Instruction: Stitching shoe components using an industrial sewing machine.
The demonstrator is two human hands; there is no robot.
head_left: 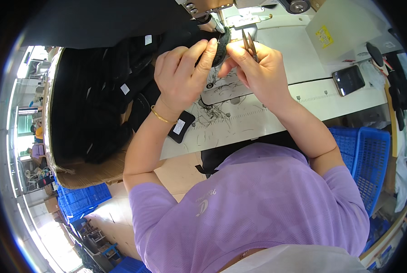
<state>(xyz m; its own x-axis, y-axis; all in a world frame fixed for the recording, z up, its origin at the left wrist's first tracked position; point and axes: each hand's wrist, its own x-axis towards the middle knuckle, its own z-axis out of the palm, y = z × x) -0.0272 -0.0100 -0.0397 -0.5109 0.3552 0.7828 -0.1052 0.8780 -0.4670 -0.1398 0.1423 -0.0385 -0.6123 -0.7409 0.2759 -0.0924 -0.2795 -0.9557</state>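
Apparently to steady it, the left hand [185, 75] pinches a black piece [221, 51] beside the right hand's [263, 72] grip, clamped around scissors [251, 47].

Across the white table [365, 98] I see dark ruler marks and scattered black thread scraps [210, 113]. Over the table, I make out dark grey scissors [251, 44] and a black piece [221, 52]; on its right part, I spot a glossy black phone [348, 81]. Left of the table, I find black cloth [87, 95] flecked with white labels [125, 88], and a brown cardboard box [92, 179]. Below the table's right end, I see a blue lattice basket [373, 159]. In front of the table, I notice a lavender shirt [267, 195], finely textured, with a pale print, and a gold bracelet [162, 117].
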